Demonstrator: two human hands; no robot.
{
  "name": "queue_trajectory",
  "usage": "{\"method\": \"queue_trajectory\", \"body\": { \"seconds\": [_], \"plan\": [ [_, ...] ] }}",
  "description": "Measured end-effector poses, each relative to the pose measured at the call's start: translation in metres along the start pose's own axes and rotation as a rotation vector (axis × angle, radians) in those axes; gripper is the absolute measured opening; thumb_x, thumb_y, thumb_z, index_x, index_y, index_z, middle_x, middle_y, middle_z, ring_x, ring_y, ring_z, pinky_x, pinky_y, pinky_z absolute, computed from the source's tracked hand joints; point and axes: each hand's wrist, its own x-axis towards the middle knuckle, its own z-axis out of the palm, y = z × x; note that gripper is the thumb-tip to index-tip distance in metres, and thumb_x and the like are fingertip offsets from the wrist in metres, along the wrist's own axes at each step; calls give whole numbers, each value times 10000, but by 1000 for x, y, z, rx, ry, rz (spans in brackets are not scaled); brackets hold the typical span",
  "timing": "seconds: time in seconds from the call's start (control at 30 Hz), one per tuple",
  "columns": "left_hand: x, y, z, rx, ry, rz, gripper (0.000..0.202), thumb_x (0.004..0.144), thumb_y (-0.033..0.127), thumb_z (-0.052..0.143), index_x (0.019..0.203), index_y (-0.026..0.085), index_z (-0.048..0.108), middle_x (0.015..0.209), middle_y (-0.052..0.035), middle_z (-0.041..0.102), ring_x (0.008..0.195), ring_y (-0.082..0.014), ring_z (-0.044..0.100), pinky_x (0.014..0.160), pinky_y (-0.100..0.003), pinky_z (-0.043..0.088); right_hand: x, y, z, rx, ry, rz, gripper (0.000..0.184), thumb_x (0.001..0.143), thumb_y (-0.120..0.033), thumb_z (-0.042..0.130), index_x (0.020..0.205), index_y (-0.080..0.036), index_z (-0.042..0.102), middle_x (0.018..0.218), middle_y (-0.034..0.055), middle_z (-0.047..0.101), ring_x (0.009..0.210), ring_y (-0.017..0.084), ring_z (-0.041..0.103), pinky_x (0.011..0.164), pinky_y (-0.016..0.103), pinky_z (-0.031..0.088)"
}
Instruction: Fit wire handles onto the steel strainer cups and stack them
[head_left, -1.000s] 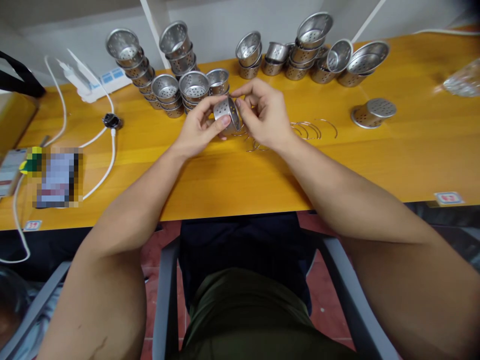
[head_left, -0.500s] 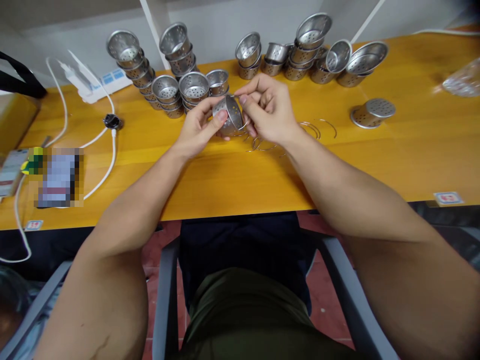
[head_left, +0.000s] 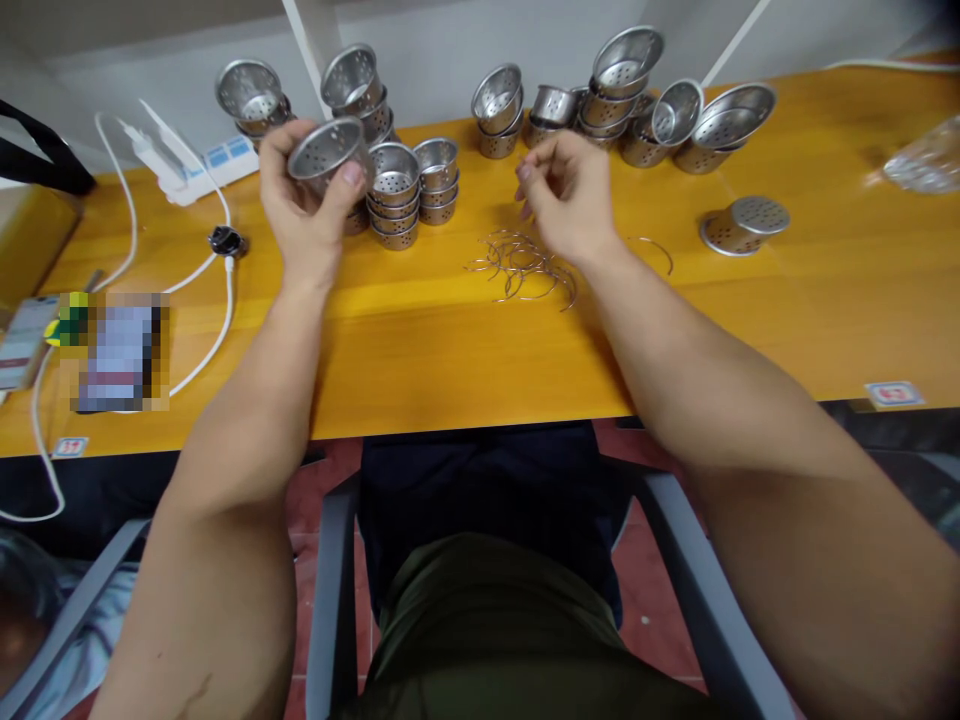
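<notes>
My left hand point(head_left: 304, 205) grips a small perforated metal cup point(head_left: 327, 152) and holds it upright over the stacks of like cups point(head_left: 394, 190) at the back left of the yellow table point(head_left: 450, 340). My right hand point(head_left: 566, 195) hovers above a loose pile of thin wire rings point(head_left: 521, 265), with its fingers curled and its thumb and forefinger pinched together. I cannot make out anything in that pinch.
More perforated cups are heaped at the back centre and right point(head_left: 622, 100), and one lies upside down point(head_left: 742, 225). A white power strip point(head_left: 199, 160) with cables point(head_left: 217, 300) and a blurred flat object point(head_left: 116, 350) sit at the left. A clear plastic item point(head_left: 926, 165) lies far right.
My left hand has carried the cup away from the wire pile to the back left, over the stacks. My right hand has let go of the cup and moved slightly right.
</notes>
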Motion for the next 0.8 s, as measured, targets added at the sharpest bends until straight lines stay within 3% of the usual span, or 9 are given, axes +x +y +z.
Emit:
{"method": "queue_trajectory", "body": {
  "seconds": [0.07,0.13,0.2,0.3,0.4,0.47,0.57,0.63,0.8],
  "plan": [
    [0,-8,-11,173,165,128,1128,733,1177,906,1409,318,627,1289,5,748,1166,-231,678,1021,-470,566,3,10,-3,-104,-28,38,303,1081,-488,854,954,-327,632,924,7,673,876,232,571,919,415,519],
    [-3,-17,-22,318,206,120,1255,712,1235,837,1521,311,578,1448,9,716,1249,-229,629,1062,-472,528,4,16,-4,-166,-49,100,296,1082,-419,846,905,-330,626,894,14,666,916,255,556,984,445,507],
    [-6,-27,-33,378,195,28,1414,588,1298,798,1577,325,522,1569,12,684,1279,-241,610,1035,-485,515,5,18,-4,-200,-75,147,291,1099,-346,833,891,-328,631,878,15,662,931,265,558,1000,458,502],
    [-6,-45,-46,332,126,-95,1496,476,1267,899,1577,350,468,1617,-7,657,1357,-263,622,1080,-520,529,3,14,-2,-236,-118,173,309,1120,-212,808,883,-307,634,874,8,647,902,249,566,982,440,502],
    [-3,-58,-49,294,53,-80,1475,564,1246,908,1610,333,410,1679,-34,608,1560,-245,539,1368,-557,436,0,9,2,-219,-153,192,320,1148,-181,812,904,-291,637,845,-9,616,902,238,561,973,417,495],
    [-2,-65,-47,307,52,-50,1450,631,1207,921,1639,319,374,1724,-39,580,1624,-219,484,1459,-532,346,-1,7,5,-195,-154,209,320,1162,-260,847,918,-292,643,799,-15,592,924,246,556,973,416,490],
    [-4,-74,-44,384,86,-50,1268,723,969,1029,1617,334,393,1688,-27,604,1567,-206,514,1435,-518,341,0,8,8,-218,-139,210,374,1142,-354,908,893,-286,637,749,-8,571,910,246,552,934,418,492],
    [-5,-79,-44,436,116,-48,1151,706,774,1073,1565,361,429,1610,-10,644,1476,-215,550,1389,-515,369,2,11,9,-240,-139,192,405,1138,-369,929,880,-279,630,730,-3,569,881,240,551,899,417,497],
    [-2,-67,-44,513,104,-119,1094,626,452,1090,1491,377,424,1523,7,688,1374,-233,575,1320,-519,432,9,21,8,-230,-118,141,409,1114,-241,932,854,-265,618,740,0,587,794,219,531,824,412,506]
  ]
}}
